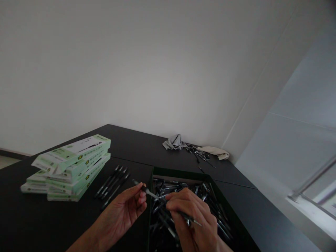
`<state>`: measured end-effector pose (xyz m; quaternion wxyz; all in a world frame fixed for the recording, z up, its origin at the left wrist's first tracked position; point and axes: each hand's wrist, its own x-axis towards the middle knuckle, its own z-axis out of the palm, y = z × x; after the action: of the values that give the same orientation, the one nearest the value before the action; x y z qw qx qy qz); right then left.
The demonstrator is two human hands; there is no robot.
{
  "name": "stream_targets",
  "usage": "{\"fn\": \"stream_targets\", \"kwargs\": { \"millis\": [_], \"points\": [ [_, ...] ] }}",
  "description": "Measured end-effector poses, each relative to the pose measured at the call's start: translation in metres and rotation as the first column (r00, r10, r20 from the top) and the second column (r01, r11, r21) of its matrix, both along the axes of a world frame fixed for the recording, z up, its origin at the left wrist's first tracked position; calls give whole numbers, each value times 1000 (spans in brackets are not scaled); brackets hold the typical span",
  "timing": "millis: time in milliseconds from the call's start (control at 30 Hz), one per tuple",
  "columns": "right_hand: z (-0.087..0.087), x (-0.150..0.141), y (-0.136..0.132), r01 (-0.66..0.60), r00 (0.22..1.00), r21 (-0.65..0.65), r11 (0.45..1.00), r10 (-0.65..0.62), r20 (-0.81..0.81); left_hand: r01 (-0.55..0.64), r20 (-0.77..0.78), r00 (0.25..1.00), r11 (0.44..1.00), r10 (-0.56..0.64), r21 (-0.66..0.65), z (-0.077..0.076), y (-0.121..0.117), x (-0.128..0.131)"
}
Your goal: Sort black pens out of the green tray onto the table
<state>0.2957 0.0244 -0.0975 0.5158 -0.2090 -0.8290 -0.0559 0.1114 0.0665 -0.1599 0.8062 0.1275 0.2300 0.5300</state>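
Right hand (193, 210) is closest, fingers curled snug round a skinny pen part (193, 219). Left hand (126, 208) has thumb and index pinched on a pen (151, 193) reaching across to the right fingers, over the box (181, 172) on the desk (136, 143). Can't tell if it's all one piece. Cartons (76, 150) are stacked left.

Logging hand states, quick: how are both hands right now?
Left hand: closed, pinching a slim pen part.
Right hand: closed on a pointed pen piece; whether the two join is hidden.
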Motion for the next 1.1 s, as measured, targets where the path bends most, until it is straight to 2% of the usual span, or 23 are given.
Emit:
{"fn": "stream_targets", "kwargs": {
  "millis": [133, 200, 300, 367, 433, 567, 667, 733, 767, 800, 833, 867, 900, 933, 967, 1000, 1100],
  "points": [
    [-1, -5, 3, -7, 1000, 0, 1000, 7, 10, 3, -4, 1000, 1000, -3, 21, 1, -3, 0],
    [-1, -10, 8, -36, 999, -45, 998, 38, 35, 8, -8, 1000, 1000, -8, 25, 1, -4, 0],
    [-3, -18, 16, -34, 995, -242, 970, 56, 85, 11, -14, 1000, 1000, -10, 28, -2, -6, -1],
    [-6, -22, 22, -27, 995, -393, 919, 64, 82, 6, -20, 1000, 999, -5, 35, -3, -6, -1],
    [-9, -26, 26, -26, 995, -485, 874, 72, 75, 5, -25, 1000, 999, -4, 48, -4, -6, -1],
    [-12, -29, 31, -34, 993, -510, 860, 89, 84, 35, -38, 999, 995, -32, 90, -2, -7, 3],
    [-1, -23, 34, 0, 996, -509, 861, 44, 73, 104, -60, 993, 988, -98, 116, 2, -12, 5],
    [15, -13, 37, 53, 998, -518, 854, -32, 48, 208, -242, 958, 952, -152, 225, 6, -17, 3],
    [25, -7, 38, 79, 997, -528, 846, -70, 37, 234, -402, 911, 922, -97, 309, 9, -19, 1],
    [35, -2, 40, 102, 994, -546, 831, -98, 37, 222, -558, 828, 884, 52, 411, 12, -21, -1],
    [44, 3, 41, 125, 992, -567, 814, -114, 54, 187, -662, 701, 828, 265, 529, 15, -23, -4],
    [51, 7, 41, 150, 989, -584, 798, -130, 76, 112, -674, 547, 754, 497, 647, 17, -24, -6],
    [56, 9, 41, 167, 986, -596, 785, -132, 103, 45, -621, 417, 667, 664, 744, 19, -25, -8],
    [59, 9, 40, 174, 984, -608, 774, -121, 128, 21, -566, 336, 595, 753, 804, 21, -25, -10],
    [59, 7, 38, 170, 984, -620, 766, -100, 146, 35, -535, 310, 552, 786, 833, 20, -25, -11],
    [56, 2, 36, 155, 985, -632, 759, -67, 161, 79, -529, 325, 535, 784, 841, 19, -24, -10],
    [42, -14, 33, 86, 983, -666, 741, 43, 176, 245, -603, 428, 556, 673, 794, 10, -22, -6]
  ]
}}
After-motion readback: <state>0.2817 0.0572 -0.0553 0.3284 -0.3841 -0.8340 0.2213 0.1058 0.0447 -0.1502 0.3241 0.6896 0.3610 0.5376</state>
